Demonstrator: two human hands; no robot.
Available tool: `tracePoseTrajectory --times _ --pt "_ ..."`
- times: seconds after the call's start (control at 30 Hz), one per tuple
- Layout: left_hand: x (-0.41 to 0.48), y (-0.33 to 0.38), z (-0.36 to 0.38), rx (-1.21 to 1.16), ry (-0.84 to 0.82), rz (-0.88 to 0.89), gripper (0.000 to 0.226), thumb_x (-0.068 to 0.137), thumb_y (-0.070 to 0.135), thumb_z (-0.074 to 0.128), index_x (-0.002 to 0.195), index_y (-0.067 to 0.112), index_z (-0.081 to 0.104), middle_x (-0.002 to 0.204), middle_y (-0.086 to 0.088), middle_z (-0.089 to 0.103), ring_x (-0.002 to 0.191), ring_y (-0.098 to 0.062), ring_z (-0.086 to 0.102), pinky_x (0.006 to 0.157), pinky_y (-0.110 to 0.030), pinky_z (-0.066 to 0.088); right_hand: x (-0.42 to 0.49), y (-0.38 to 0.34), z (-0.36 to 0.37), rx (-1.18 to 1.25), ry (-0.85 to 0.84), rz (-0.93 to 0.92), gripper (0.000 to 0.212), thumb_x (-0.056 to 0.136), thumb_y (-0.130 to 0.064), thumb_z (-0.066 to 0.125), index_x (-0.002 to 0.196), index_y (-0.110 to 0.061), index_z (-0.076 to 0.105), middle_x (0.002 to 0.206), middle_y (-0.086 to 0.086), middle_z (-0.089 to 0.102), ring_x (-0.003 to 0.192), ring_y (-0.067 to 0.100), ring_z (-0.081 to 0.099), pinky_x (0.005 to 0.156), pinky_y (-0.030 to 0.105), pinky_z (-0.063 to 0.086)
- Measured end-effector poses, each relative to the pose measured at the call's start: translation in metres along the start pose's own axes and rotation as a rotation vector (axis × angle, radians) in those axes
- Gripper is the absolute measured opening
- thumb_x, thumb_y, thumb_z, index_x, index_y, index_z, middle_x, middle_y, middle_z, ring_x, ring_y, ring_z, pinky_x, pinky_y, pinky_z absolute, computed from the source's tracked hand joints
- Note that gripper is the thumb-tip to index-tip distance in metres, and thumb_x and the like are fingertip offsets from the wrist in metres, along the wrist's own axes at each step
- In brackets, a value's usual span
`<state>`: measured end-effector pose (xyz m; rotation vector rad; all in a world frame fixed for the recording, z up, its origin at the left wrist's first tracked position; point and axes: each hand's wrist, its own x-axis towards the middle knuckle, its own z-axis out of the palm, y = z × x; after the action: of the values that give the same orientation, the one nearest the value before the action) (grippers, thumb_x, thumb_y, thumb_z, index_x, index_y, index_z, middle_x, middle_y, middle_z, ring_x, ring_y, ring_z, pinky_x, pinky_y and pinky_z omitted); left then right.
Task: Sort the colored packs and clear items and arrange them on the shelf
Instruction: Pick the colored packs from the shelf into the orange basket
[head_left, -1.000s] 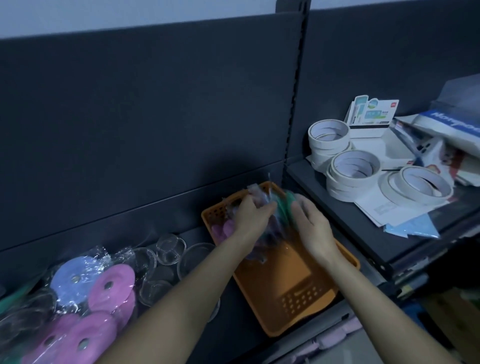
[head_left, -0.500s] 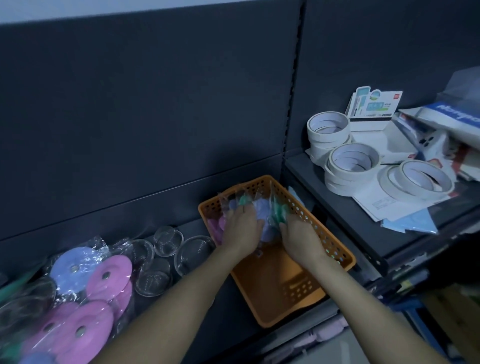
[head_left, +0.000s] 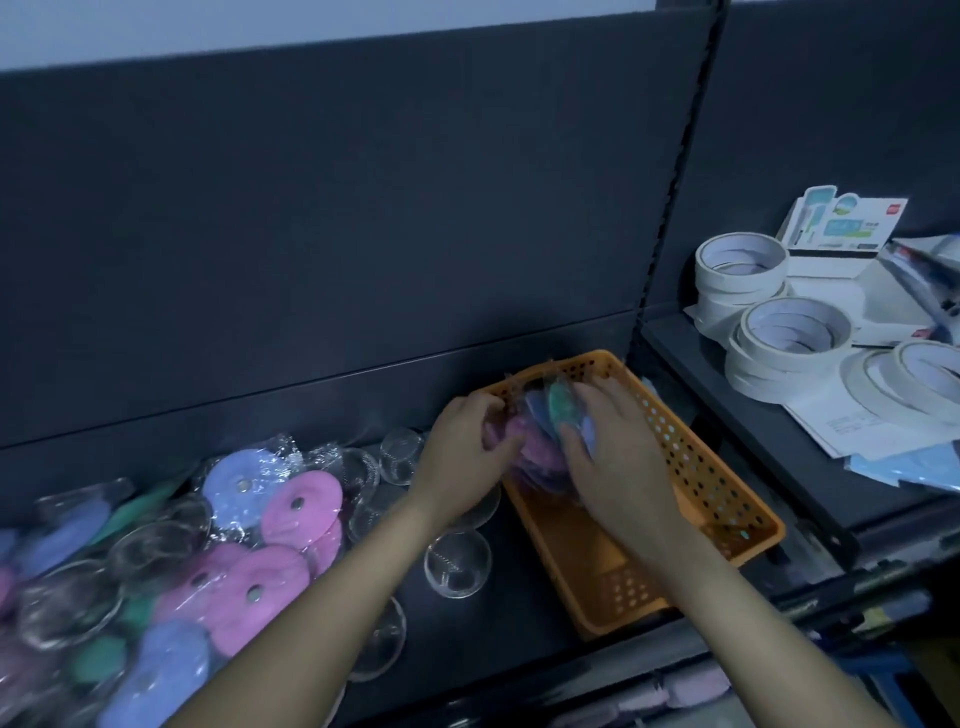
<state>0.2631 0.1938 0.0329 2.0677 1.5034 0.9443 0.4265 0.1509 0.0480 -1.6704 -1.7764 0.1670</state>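
Note:
An orange perforated basket lies on the dark shelf. At its far end stand several colored packs, pink, purple and green discs in clear wrap. My left hand grips the packs from the left. My right hand holds them from the right, fingers curled over the green one. More colored packs lie piled at the left of the shelf. Clear round items are scattered between the pile and the basket.
A higher shelf to the right carries stacked white tape rolls, a white card box and papers. A dark back panel rises behind. Below the shelf edge lie more pale items.
Both hands have pushed the bundle of packs down and toward the basket's far end. The camera view has shifted, so the basket and hands now sit further right.

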Motion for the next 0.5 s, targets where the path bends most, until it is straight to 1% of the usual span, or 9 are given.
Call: tracePoseTrajectory --times 0.07,0.13,0.23,0.3,0.33,0.43,0.5 --pt "-0.016 -0.014 -0.020 0.087 -0.018 0.052 0.031 0.082 0.024 0.068 0.111 0.012 0.062 0.105 -0.002 0.060 0.101 -0.015 0.053 0.078 -0.012 0.028 -0.007 -0.021 0.007 0.004 -0.007 -0.057 0.034 0.086 -0.009 0.062 0.118 -0.001 0.060 0.132 0.019 0.052 0.127 0.034 0.045 0.107 0.030 0.028" --pt "-0.034 -0.031 -0.043 0.132 -0.027 0.035 0.032 0.082 0.024 0.068 0.111 0.011 0.063 0.109 -0.005 0.060 0.105 -0.017 0.053 0.082 -0.013 0.029 -0.015 -0.040 0.019 0.012 -0.051 -0.100 0.025 0.088 -0.012 0.059 0.111 -0.003 0.064 0.131 0.018 0.053 0.127 0.031 0.047 0.103 0.024 0.029" --pt "-0.063 -0.058 -0.075 0.152 -0.015 -0.014 0.028 0.080 0.023 0.070 0.105 0.012 0.063 0.103 -0.003 0.059 0.099 -0.016 0.053 0.081 -0.018 0.034 -0.030 -0.067 0.045 0.049 -0.197 -0.094 0.031 0.088 -0.010 0.060 0.118 -0.004 0.062 0.138 0.016 0.047 0.132 0.028 0.041 0.107 0.021 0.022" --pt "-0.080 -0.077 -0.095 0.196 -0.019 -0.041 0.026 0.079 0.022 0.070 0.102 0.011 0.064 0.101 -0.004 0.061 0.097 -0.019 0.055 0.083 -0.025 0.039 -0.042 -0.084 0.062 0.055 -0.246 -0.125 0.030 0.085 -0.007 0.063 0.115 -0.002 0.063 0.136 0.018 0.049 0.128 0.030 0.045 0.106 0.020 0.022" --pt "-0.088 -0.086 -0.103 0.222 -0.030 -0.065 0.027 0.080 0.022 0.069 0.103 0.010 0.064 0.104 -0.006 0.062 0.100 -0.022 0.055 0.086 -0.026 0.040 -0.048 -0.093 0.070 0.063 -0.271 -0.144 0.029 0.084 -0.007 0.063 0.113 -0.002 0.064 0.134 0.018 0.051 0.126 0.031 0.047 0.105 0.020 0.024" --pt "-0.111 -0.115 -0.124 0.280 -0.079 -0.144 0.037 0.082 0.023 0.068 0.116 0.008 0.062 0.118 -0.010 0.061 0.112 -0.027 0.053 0.094 -0.025 0.035 -0.067 -0.113 0.094 0.082 -0.384 -0.203 0.031 0.084 -0.012 0.064 0.115 -0.006 0.063 0.135 0.014 0.049 0.118 0.028 0.053 0.100 0.022 0.033" --pt "-0.124 -0.132 -0.135 0.315 -0.121 -0.165 0.043 0.082 0.026 0.068 0.120 0.008 0.059 0.123 -0.010 0.059 0.115 -0.027 0.052 0.098 -0.027 0.035 -0.079 -0.123 0.109 0.066 -0.456 -0.256 0.034 0.084 -0.015 0.064 0.117 -0.006 0.062 0.134 0.013 0.050 0.117 0.027 0.053 0.099 0.020 0.031"
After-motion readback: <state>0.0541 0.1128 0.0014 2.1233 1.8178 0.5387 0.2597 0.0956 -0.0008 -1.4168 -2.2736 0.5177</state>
